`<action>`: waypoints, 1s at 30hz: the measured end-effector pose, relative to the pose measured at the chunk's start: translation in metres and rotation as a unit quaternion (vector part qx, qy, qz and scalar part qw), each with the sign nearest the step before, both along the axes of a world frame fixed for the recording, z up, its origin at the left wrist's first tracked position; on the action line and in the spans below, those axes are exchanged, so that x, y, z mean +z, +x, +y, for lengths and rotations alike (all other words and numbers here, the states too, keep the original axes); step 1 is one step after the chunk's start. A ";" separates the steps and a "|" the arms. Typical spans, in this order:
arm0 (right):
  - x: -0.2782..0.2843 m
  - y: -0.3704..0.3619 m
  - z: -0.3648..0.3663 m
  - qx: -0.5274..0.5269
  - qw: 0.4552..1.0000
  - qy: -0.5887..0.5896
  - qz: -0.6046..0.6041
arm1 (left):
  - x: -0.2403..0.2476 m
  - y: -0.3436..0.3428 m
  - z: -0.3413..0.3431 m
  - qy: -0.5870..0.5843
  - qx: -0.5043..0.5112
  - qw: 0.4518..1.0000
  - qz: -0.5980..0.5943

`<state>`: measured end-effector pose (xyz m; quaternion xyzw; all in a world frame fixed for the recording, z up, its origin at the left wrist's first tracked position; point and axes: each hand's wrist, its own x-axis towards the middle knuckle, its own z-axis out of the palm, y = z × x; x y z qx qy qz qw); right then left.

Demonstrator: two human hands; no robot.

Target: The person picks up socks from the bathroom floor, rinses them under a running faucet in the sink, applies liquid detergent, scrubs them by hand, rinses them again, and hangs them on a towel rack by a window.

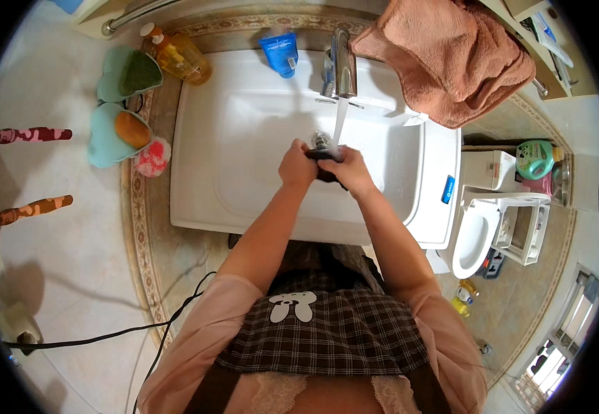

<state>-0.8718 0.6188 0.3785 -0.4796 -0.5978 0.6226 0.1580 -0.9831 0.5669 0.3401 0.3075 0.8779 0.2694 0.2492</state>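
Observation:
Both my hands meet over the basin of a white sink [230, 207], close to the drain [321, 140]. Between them is a small dark cloth-like item [326, 175], bunched up; its exact kind I cannot make out. My left hand [298, 165] is closed on its left side, and my right hand [347, 170] grips its right side with the thumb on top. Water [341, 121] runs from the chrome faucet [345, 65] down onto the item and my right fingers.
A blue tube [281, 54] stands on the sink's back rim, with an amber pump bottle [181, 58] at the back left corner. Brown towels [451, 58] hang at the back right. Soap [132, 129] sits in a wall dish at left; a toilet [475, 238] is at right.

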 end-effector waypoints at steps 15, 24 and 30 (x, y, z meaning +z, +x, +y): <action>-0.022 0.020 0.025 0.092 0.919 0.252 -0.289 | 0.019 0.012 -0.023 0.188 0.044 0.861 -0.470; -0.029 0.029 0.025 -0.027 0.978 -0.137 0.153 | 0.011 0.012 -0.010 0.281 0.063 0.518 -0.806; 0.006 0.028 0.021 -0.110 0.939 -0.196 0.260 | 0.018 -0.002 -0.009 0.342 0.071 0.538 -0.767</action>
